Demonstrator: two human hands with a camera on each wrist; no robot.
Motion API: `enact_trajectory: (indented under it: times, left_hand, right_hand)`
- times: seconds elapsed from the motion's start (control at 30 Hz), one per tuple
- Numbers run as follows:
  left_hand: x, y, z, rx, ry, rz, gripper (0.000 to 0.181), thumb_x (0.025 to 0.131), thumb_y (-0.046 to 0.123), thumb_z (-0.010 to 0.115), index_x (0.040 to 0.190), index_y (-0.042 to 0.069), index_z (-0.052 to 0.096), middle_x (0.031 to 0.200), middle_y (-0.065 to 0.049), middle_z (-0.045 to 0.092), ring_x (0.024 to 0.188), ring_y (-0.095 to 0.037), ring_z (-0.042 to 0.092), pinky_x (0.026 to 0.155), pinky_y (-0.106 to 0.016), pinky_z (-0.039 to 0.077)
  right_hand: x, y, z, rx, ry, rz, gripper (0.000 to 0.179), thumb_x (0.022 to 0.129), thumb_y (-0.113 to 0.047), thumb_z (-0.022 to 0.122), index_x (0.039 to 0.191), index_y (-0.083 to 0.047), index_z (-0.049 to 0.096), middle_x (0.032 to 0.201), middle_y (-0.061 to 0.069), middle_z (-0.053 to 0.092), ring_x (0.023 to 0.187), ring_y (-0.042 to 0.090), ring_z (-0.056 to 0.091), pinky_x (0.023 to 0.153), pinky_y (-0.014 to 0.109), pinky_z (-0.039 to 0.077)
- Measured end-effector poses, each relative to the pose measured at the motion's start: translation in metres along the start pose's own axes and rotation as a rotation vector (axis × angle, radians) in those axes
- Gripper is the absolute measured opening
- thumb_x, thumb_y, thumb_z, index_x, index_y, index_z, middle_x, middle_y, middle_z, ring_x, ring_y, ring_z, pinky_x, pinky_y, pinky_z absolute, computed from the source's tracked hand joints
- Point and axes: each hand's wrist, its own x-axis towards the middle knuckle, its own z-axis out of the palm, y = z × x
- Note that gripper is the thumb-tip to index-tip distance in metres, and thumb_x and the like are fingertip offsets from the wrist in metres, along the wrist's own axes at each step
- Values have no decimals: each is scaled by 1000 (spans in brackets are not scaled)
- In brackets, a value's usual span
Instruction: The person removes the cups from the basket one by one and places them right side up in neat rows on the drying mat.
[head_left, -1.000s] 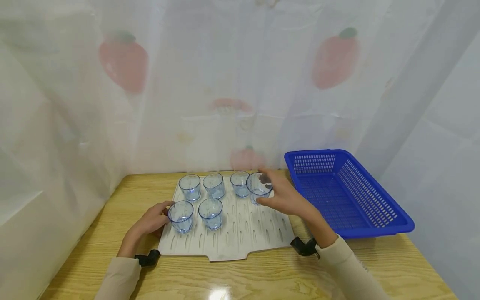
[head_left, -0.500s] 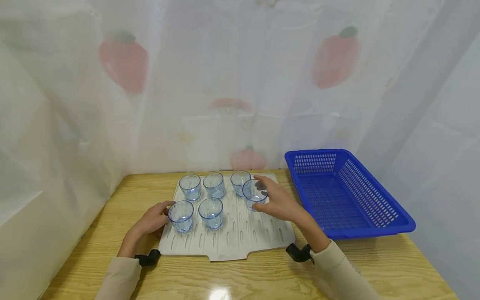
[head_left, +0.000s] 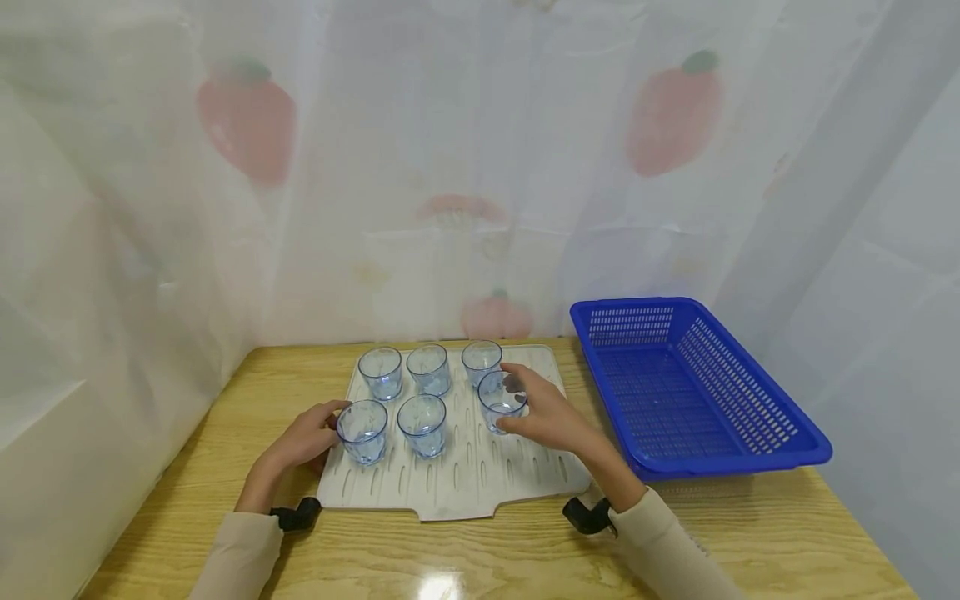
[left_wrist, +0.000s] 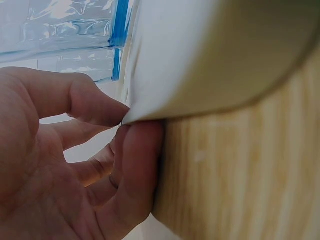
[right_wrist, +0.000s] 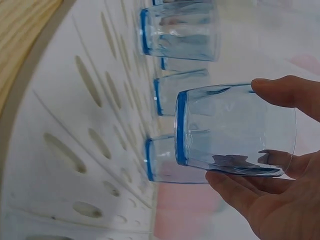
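My right hand (head_left: pixel 551 421) grips a clear bluish drinking glass (head_left: pixel 499 410) between thumb and fingers. In the right wrist view this glass (right_wrist: pixel 230 132) has a blue base, which appears slightly above a white slotted draining board (right_wrist: pixel 95 145). At the left edge of the draining board (head_left: pixel 453 496), my left hand (head_left: pixel 303 437) pinches the rim. The left wrist view shows the thumb above the board's edge (left_wrist: pixel 155 107) and curled fingers beneath. Several matching upright glasses stand on the board, among them a near-left glass (head_left: pixel 363 437) close to the left hand and a back-right glass (head_left: pixel 481 358).
An empty blue plastic basket (head_left: pixel 750 462) with perforated sides stands right of the board. Both rest on a wooden table (head_left: pixel 360 558). A white curtain (head_left: pixel 390 167) with strawberry prints hangs behind the table.
My right hand has brought its glass toward me and slightly left, to a spot in front of the back-right glass. The left hand has stayed at the board's edge.
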Motion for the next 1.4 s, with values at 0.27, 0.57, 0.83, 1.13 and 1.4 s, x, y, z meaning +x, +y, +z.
enact_trajectory:
  times: [0.27, 0.57, 0.83, 1.13, 1.4]
  left_hand:
    - [-1, 0, 0, -8, 1, 8, 65, 87, 2, 54, 151, -2, 43, 116, -24, 61, 85, -26, 60, 56, -37, 57]
    - [0, -1, 0, -15, -2, -3, 64, 88, 3, 55, 151, -2, 43, 117, -24, 61, 84, -27, 60, 55, -37, 57]
    - [-1, 0, -1, -23, -5, -1, 65, 88, 2, 55, 151, -2, 43, 117, -25, 60, 84, -27, 60, 55, -37, 58]
    - [0, -1, -1, -15, 2, -1, 64, 88, 3, 55, 151, -2, 44, 116, -24, 60, 82, -26, 61, 54, -35, 57]
    - [-1, 2, -1, -20, 0, 26, 64, 86, 1, 55, 149, -5, 44, 111, -23, 60, 74, -24, 60, 53, -36, 56]
  right_hand:
    - [4, 8, 12, -5, 8, 5, 85, 85, -16, 80, 157, -2, 37, 143, 21, 59, 129, 35, 60, 104, 55, 50]
    - [7, 15, 24, 58, -5, 44, 86, 86, -14, 79, 159, -3, 35, 144, 20, 57, 130, 37, 57, 104, 55, 50]
    - [10, 21, 35, 75, -7, 63, 88, 85, -17, 81, 158, -3, 35, 144, 21, 58, 129, 35, 58, 103, 55, 51]
    - [10, 24, 41, 68, -10, 37, 85, 87, -17, 78, 159, -3, 35, 146, 22, 55, 131, 37, 57, 104, 56, 50]
    - [10, 25, 41, 54, -15, 30, 86, 88, -17, 79, 159, -4, 34, 147, 23, 55, 131, 38, 57, 104, 57, 50]
